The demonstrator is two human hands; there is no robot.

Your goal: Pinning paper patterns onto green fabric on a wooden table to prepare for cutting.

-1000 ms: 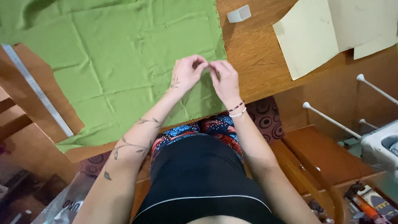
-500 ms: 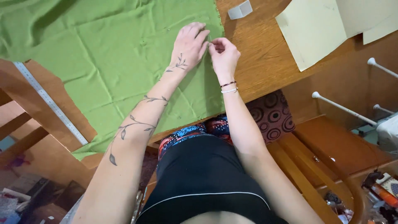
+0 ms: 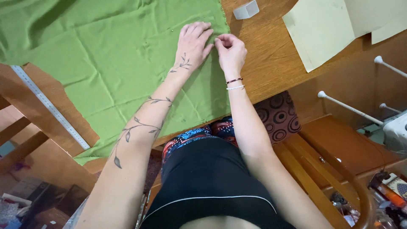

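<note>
**Obs. A:** Hands first, left to right. Left hand lies flat, palm down, fingers spread on the green fabric, close to its right-hand edge. Right hand sits just beside it, fingertips pinched together at that same edge. Whatever is in the pinch is too small to make out; could be a pin, could be only a fold of cloth.

**Obs. B:** So the two hands are together, almost touching?

**Obs. A:** Near enough, yes. Left one pressing down, right one closed on the hem line. The fabric runs from under both hands away to the left, covering most of the wooden worktop, with its near edge hanging over the front.

**Obs. B:** Risks?

**Obs. A:** My judgement only. The cloth looks thin and slippery, creased in places; if the flat hand lifts, the edge could creep and the fold go crooked. The overhang may drag the piece toward the person's lap. If that is a pin, a fingertip under the cloth could get pricked.

**Obs. B:** Anything else nearby?

**Obs. A:** Steel ruler far left, part under the cloth. Small pale block past the right hand. Cream paper sheets far right, well apart from both hands.
</note>
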